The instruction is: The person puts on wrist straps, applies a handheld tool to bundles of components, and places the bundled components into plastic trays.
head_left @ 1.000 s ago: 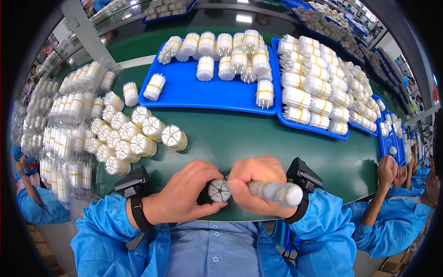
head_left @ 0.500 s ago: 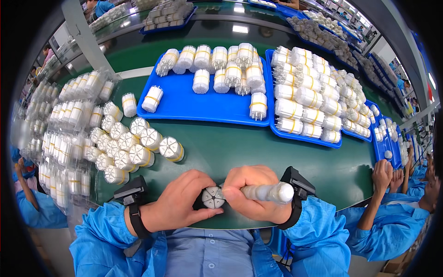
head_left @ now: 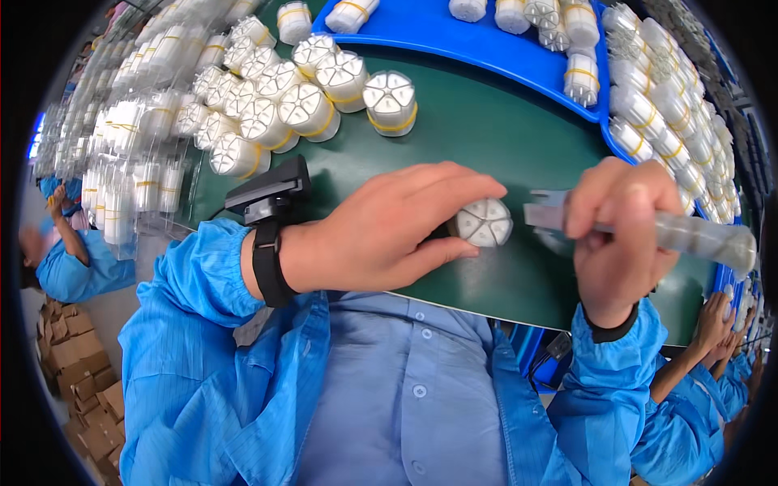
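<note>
My left hand [head_left: 373,223] curls its thumb and fingers around a white cylindrical bundle [head_left: 485,223], which stands upright near the table's front edge. Its round end shows several wedge-shaped segments. To the right, apart from the bundle, my right hand [head_left: 620,231] is closed around a hand tool [head_left: 703,240]. The tool has a thick, pale, wrapped-looking handle and a grey forked end pointing at the bundle; motion blurs that end, so its exact kind is unclear. Similar white bundles [head_left: 308,112] with yellow bands stand grouped beyond my left hand.
Clear-wrapped packs of white tubes [head_left: 134,121] are piled at the left. A blue tray [head_left: 454,40] with several banded bundles lies at the far side, beside more stacked bundles [head_left: 664,121] on the right. Co-workers' hands [head_left: 713,324] show at the right, and cardboard [head_left: 77,348] lies lower left.
The view has shifted, bringing the nearby bundles closer. My right hand has moved right, away from the bundle, taking the tool along. My left hand still holds the bundle.
</note>
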`<state>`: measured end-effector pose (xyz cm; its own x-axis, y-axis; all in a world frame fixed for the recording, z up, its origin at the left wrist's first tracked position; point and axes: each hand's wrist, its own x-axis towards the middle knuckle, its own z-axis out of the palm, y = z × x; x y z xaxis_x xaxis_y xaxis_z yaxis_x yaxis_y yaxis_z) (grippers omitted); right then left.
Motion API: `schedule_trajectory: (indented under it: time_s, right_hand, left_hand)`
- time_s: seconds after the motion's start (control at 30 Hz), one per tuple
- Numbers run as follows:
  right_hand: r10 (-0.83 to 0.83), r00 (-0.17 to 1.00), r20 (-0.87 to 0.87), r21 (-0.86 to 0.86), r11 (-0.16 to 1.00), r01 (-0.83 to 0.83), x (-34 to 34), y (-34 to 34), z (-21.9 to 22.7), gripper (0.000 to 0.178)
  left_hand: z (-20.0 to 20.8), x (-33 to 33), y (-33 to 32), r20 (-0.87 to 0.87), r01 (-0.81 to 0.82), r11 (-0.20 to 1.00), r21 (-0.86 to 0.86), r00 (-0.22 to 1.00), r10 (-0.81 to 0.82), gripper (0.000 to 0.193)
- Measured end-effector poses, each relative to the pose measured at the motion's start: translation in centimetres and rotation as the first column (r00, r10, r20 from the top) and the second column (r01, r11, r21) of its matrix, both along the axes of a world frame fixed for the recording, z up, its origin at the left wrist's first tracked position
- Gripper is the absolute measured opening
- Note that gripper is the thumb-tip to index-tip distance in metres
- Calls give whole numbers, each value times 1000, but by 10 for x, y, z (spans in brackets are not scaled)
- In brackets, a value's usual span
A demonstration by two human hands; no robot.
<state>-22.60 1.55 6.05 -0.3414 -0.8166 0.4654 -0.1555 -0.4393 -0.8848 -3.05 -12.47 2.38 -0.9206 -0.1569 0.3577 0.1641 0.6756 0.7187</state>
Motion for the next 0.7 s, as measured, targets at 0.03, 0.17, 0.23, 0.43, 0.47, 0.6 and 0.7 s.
schedule_trajectory:
  time_s: [0.03, 0.17, 0.23, 0.43, 0.47, 0.6, 0.7]
  right_hand:
    - [6, 1000, 8, 4, 1000, -6, -4, 1, 1, 17]
    - [74, 997, 6, 21, 997, -74, -2, 2, -1, 21]
    - [77, 997, 0, 19, 997, -77, 5, 2, -1, 20]
    - [101, 994, -52, 83, 992, -96, 14, 0, 1, 19]
    - [92, 994, -54, 96, 992, -87, 14, -1, 1, 19]
    - [85, 993, -80, 106, 991, -76, 18, -7, -6, 22]
    - [123, 988, -91, 92, 989, -115, 16, -7, -10, 22]
  left_hand:
    - [-2, 1, 1, -3, 31, 999, 11, 1000, -31, 59]
    - [-4, 1, 3, 41, 73, 991, 109, 996, -78, 68]
    - [-5, 3, 4, 60, 117, 978, 174, 990, -129, 77]
    - [-6, 3, 4, 49, 140, 983, 118, 988, -146, 81]
    - [-6, 3, 4, 50, 138, 983, 117, 988, -145, 81]
    - [-10, 2, 3, -14, 62, 995, 72, 998, -61, 83]
    - [-9, 0, 0, -71, -22, 998, -55, 997, 18, 76]
